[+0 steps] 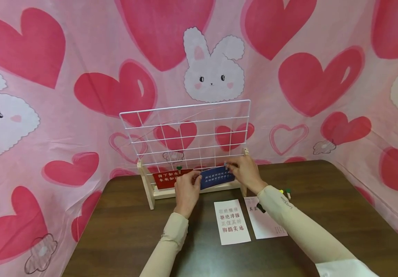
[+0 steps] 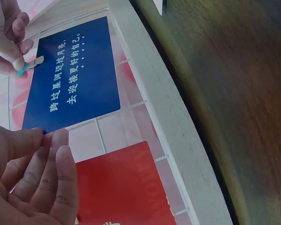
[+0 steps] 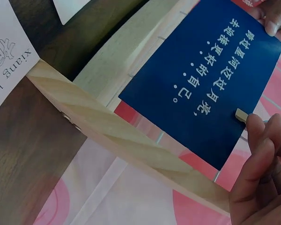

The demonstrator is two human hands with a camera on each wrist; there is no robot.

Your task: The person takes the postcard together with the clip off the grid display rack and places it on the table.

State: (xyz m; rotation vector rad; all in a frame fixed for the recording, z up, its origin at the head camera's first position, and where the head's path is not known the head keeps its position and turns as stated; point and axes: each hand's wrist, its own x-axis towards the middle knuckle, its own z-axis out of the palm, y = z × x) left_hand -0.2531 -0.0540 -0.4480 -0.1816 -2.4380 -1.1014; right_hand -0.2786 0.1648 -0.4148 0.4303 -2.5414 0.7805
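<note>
My left hand (image 1: 188, 194) pinches the left end of a blue card (image 1: 217, 178) with white lettering. The card lies against the lower part of a white wire grid (image 1: 250, 101), tilted slightly. My right hand (image 1: 248, 174) holds a small wooden clip (image 3: 241, 115) with a blue top between thumb and fingers. In both wrist views that clip's jaws overlap the card's upper edge. Left of the blue card, a red card (image 1: 164, 180) hangs on the grid under a green-topped clip (image 1: 179, 168), partly hidden by my left hand.
A wooden stand (image 1: 147, 188) supports the grid on a dark table (image 1: 122, 231). In front lie a white card (image 1: 232, 222) and a pale pink card (image 1: 267, 223), partly under my right forearm. Beyond that forearm lies a green-topped clip (image 1: 288, 192). Heart-patterned fabric (image 1: 219, 11) hangs behind.
</note>
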